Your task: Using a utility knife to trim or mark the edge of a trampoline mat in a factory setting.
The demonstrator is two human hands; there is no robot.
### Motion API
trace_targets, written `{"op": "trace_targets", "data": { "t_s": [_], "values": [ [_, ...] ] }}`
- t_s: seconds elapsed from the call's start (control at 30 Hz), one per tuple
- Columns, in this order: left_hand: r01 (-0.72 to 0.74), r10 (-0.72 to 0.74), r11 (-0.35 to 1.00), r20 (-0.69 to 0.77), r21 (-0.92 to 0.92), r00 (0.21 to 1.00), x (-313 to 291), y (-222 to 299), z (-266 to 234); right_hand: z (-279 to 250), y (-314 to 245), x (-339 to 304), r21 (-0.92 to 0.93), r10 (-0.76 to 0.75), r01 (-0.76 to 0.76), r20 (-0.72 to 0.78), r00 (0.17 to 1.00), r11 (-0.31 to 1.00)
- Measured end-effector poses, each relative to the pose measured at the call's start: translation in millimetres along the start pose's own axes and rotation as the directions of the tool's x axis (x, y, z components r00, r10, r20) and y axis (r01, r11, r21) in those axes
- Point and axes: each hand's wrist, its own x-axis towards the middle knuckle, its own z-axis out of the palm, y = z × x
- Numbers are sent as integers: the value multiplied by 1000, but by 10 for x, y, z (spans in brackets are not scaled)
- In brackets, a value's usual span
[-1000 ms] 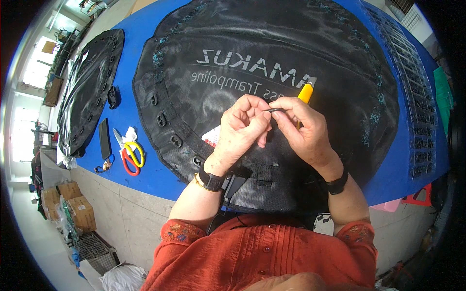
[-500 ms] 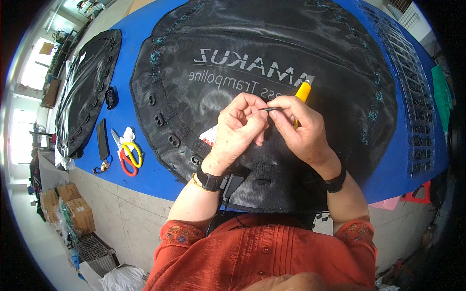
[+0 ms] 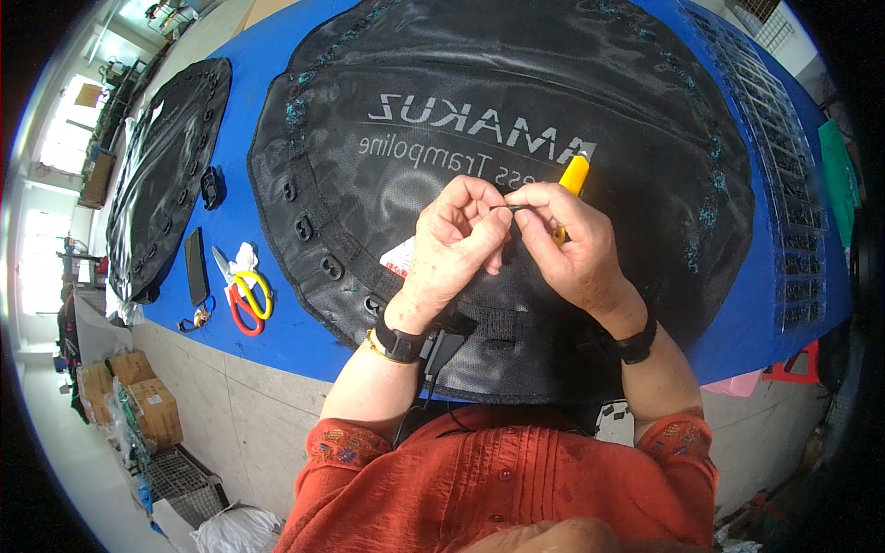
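Observation:
Over a round black trampoline mat (image 3: 461,101), my left hand (image 3: 450,249) and my right hand (image 3: 579,253) meet fingertip to fingertip. Both pinch a thin, short black strip (image 3: 514,208) between thumb and forefinger; its exact kind is too small to make out. A yellow utility knife (image 3: 574,175) with a metal tip is tucked in my right hand, pointing up and away from me, its lower end partly hidden by the fingers. Pale printed lettering, reversed, runs across the mat beneath. A white label (image 3: 398,257) shows beside my left wrist.
Scissors (image 3: 249,293) with red and yellow handles lie left on the blue table (image 3: 235,198), near a black strip (image 3: 195,267). Another black mat (image 3: 166,175) lies far left. A clear gridded sheet (image 3: 784,184) covers the right side. Cardboard boxes (image 3: 152,405) stand on the floor.
Hardly anything differs: the fingertips have shifted very slightly, and less of the black strip shows between them. The knife stays in my right hand.

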Motion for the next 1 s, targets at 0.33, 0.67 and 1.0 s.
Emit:
{"op": "trace_targets", "data": {
  "t_s": [0.33,0.67,1.0],
  "values": [
    [18,-18,999,-7,-42,1000,-16,9,0,12,5,8,-34,-49,50,34,998,998],
    [23,-23,1000,-27,-3,999,-7,5,41,14,31,19,5,-106,106,-26,994,994],
    [-6,6,1000,22,16,1000,-18,-22,-15,51,87,-42,18,-116,116,9,993,993]
  ]
}}
